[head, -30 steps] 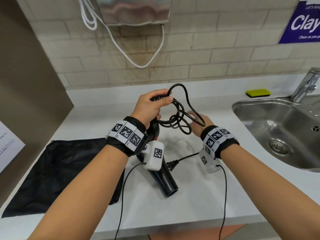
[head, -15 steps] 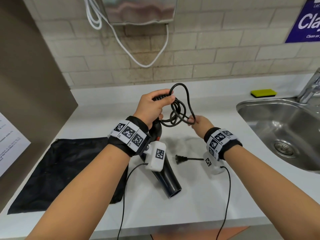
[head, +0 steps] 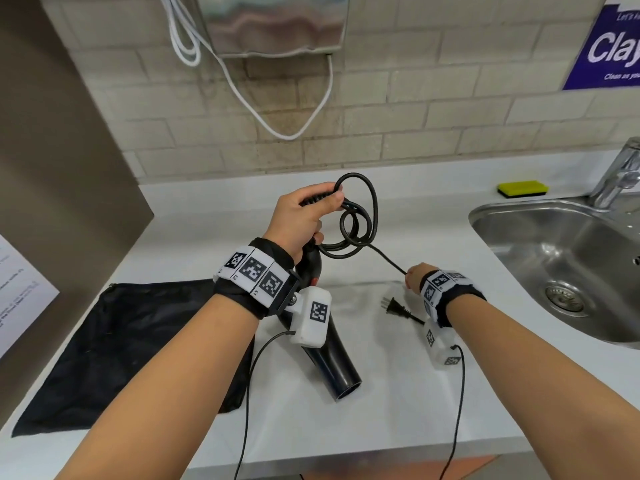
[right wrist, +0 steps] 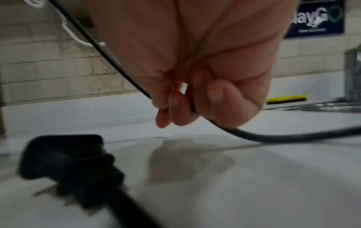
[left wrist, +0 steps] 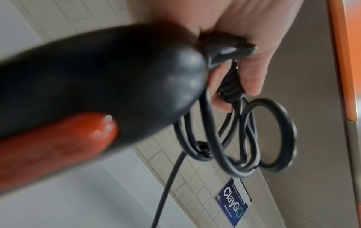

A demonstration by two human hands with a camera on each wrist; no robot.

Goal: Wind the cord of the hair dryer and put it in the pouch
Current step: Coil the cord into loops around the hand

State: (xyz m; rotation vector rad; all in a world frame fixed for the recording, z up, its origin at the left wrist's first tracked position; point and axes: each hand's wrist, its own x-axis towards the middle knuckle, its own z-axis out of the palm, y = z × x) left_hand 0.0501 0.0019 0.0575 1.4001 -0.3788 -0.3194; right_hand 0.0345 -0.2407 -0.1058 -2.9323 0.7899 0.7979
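My left hand (head: 304, 216) grips the handle end of the black hair dryer (head: 332, 362) together with coils of its black cord (head: 360, 220); the barrel points down toward me onto the counter. In the left wrist view the dryer (left wrist: 97, 80) with its orange-red switch fills the frame, and cord loops (left wrist: 254, 138) hang below the fingers. My right hand (head: 414, 277) pinches the free cord lower right of the coils, near the counter; its fingers (right wrist: 175, 106) curl round the cord (right wrist: 273, 136). The plug (head: 394, 308) lies on the counter beside that wrist, close in the right wrist view as plug (right wrist: 66, 157). The black pouch (head: 114, 344) lies flat at left.
A steel sink (head: 568, 258) with a tap (head: 620, 174) is sunk into the white counter (head: 381, 410) at right. A yellow sponge (head: 523, 188) sits behind it. A metal dispenser and a white cable (head: 277, 126) hang on the brick wall. A brown panel stands at left.
My right hand has left the coils and slid down along the cord toward the counter, to the right. The left hand still holds the dryer and loops in place.
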